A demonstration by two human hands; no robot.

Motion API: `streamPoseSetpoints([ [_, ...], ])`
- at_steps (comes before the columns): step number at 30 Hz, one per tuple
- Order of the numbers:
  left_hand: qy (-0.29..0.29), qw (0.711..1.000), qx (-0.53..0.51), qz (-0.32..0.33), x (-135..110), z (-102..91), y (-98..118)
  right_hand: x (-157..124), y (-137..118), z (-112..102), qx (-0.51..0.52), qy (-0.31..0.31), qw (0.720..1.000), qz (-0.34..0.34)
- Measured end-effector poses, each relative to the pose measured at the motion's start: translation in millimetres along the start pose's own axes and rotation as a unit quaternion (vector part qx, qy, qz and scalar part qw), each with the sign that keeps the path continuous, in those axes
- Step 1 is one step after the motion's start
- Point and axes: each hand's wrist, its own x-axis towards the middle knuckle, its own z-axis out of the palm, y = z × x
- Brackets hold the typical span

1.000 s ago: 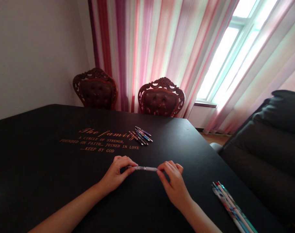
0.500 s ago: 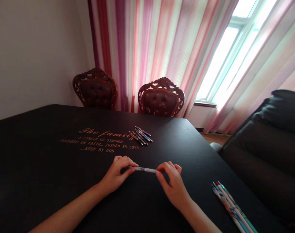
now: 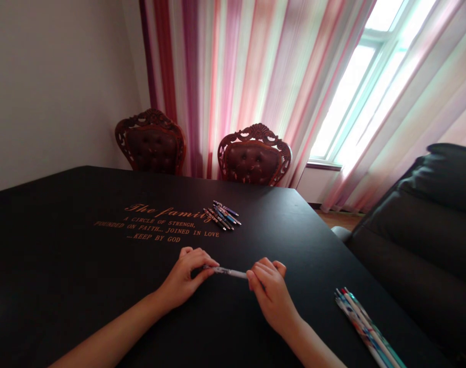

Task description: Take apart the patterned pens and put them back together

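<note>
A slim white pen (image 3: 233, 272) with a dark pattern spans the gap between my two hands, above the black table (image 3: 171, 332). My left hand (image 3: 190, 273) pinches its patterned end between thumb and fingertips. Around the plain white end, my right hand (image 3: 269, 286) is closed with thumb and fingers, and they hide that tip. Beyond the hands, several patterned pens (image 3: 223, 214) lie in a loose pile beside the gold lettering (image 3: 167, 222) on the tabletop.
At the lower right, several longer pens or refills (image 3: 367, 327) lie together near the table's right edge. Two carved chairs (image 3: 150, 140) stand behind the far edge, before a striped curtain (image 3: 251, 66). A black leather armchair (image 3: 424, 235) stands to the right.
My right hand has dipped slightly and its fingers have curled further round the pen's white end, so the pen slopes down to the right a bit more. My left hand is nearly still.
</note>
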Motion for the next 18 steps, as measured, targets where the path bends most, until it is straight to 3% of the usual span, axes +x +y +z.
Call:
streamPoseSetpoints([
  [11, 0.007, 1.0, -0.004, -0.015, -0.5, 1.5, -0.8, -0.2, 3.5, -0.3, -0.003, 0.026, 1.0, -0.012],
  [18, -0.004, 1.0, 0.013, 0.01, -0.9, 0.4, 2.6, -0.8, 2.1, 2.3, 0.002, 0.016, 1.0, -0.001],
])
